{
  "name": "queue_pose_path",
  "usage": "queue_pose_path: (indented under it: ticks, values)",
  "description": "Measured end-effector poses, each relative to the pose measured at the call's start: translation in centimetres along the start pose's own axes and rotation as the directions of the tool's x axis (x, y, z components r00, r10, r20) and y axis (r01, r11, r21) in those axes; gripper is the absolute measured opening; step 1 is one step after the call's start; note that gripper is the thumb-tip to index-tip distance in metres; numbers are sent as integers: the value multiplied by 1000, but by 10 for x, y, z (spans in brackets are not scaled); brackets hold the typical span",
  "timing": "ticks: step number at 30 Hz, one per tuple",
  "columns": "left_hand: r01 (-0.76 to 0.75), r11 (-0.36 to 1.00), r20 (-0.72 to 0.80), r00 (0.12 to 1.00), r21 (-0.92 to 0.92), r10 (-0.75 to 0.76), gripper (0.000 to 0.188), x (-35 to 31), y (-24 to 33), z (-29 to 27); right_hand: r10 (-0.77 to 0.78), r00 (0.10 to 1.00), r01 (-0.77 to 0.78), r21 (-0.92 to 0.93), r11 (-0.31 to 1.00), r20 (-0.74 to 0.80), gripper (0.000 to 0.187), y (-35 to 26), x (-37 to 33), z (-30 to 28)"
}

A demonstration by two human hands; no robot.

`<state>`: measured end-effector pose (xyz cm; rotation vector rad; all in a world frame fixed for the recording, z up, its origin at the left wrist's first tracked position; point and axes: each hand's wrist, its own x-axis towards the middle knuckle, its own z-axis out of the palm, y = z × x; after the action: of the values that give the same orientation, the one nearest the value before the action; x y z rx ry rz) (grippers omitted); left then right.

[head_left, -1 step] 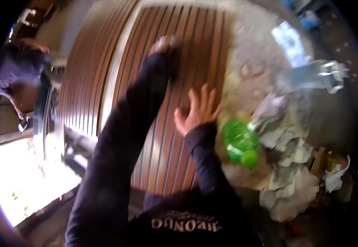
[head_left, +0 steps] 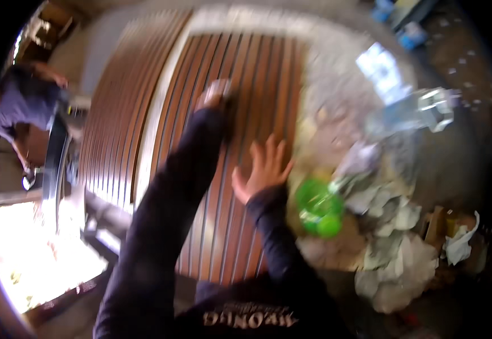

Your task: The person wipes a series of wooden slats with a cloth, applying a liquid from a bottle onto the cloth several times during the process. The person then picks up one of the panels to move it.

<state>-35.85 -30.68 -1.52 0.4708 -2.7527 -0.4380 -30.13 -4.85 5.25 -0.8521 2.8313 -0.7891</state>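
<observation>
A brown slatted panel (head_left: 215,220) with dark grooves lies in front of me. My left hand (head_left: 215,95) rests on its far part, arm stretched out. Motion blurs those fingers; they look curled, with a pale patch at them that I cannot make out. Nearer to me, my right hand (head_left: 263,172) lies flat near the panel's right edge, fingers spread and holding nothing. Just right of that hand is a green plastic bottle (head_left: 319,209) with a green cap.
A second slatted panel (head_left: 124,113) lies to the left, past a pale gap. Right of the bottle are crumpled pale rags or paper (head_left: 393,212), a clear plastic container (head_left: 401,113) and a whitish sheet (head_left: 382,70). Another person (head_left: 28,99) bends over at far left.
The whole view has shifted, so the panels, bottle and hands sit lower in the picture. My left hand is slightly nearer along the panel; the right keeps its spread pose.
</observation>
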Motion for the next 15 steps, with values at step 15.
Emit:
queue_pose_path:
  ticks: [15]
  values:
    - [415,910,509,782,7,-360,27,-485,114,-113,120,953,115,697,708,-279,20,89,-239,-73]
